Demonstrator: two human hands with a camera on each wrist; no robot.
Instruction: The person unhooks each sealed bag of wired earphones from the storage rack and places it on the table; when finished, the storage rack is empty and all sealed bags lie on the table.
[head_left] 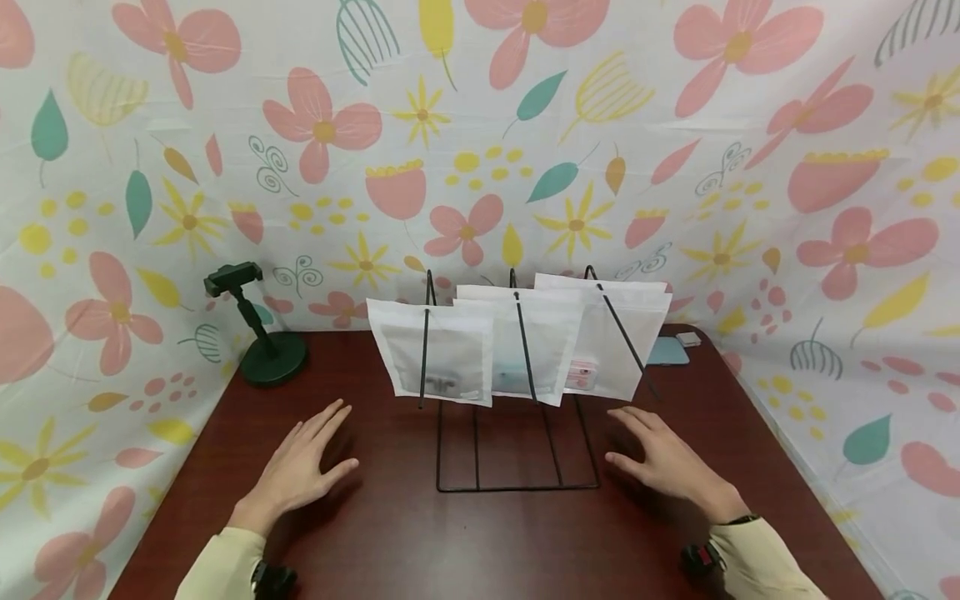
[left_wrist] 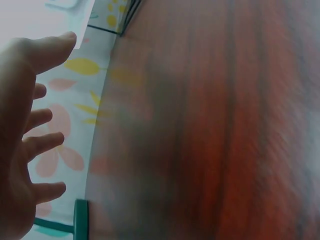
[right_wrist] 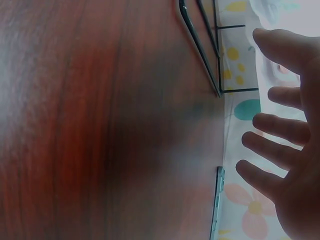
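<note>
A black wire rack (head_left: 517, 489) stands on the table, and three white pouches hang from its prongs. The left pouch (head_left: 405, 346) shows a dark item through its front. The middle pouch (head_left: 551, 333) has something pale blue inside, while a pink item shows low in the right pouch (head_left: 630, 333). My left hand (head_left: 292, 475), fingers extended and thumb apart, is left of the rack and holds nothing. On the other side my right hand (head_left: 667, 458) is likewise spread and bare, near the rack's right edge. Both wrist views show the fingers of the left hand (left_wrist: 17, 120) and right hand (right_wrist: 300, 140) apart.
At the table's (head_left: 465, 550) back left stands a dark green round-based stand (head_left: 273, 358) with a clamp-like head. A flat light-blue object (head_left: 667, 352) and a small white item (head_left: 687, 339) lie at the back right. Flower-patterned cloth (head_left: 480, 175) encloses the table's back and sides.
</note>
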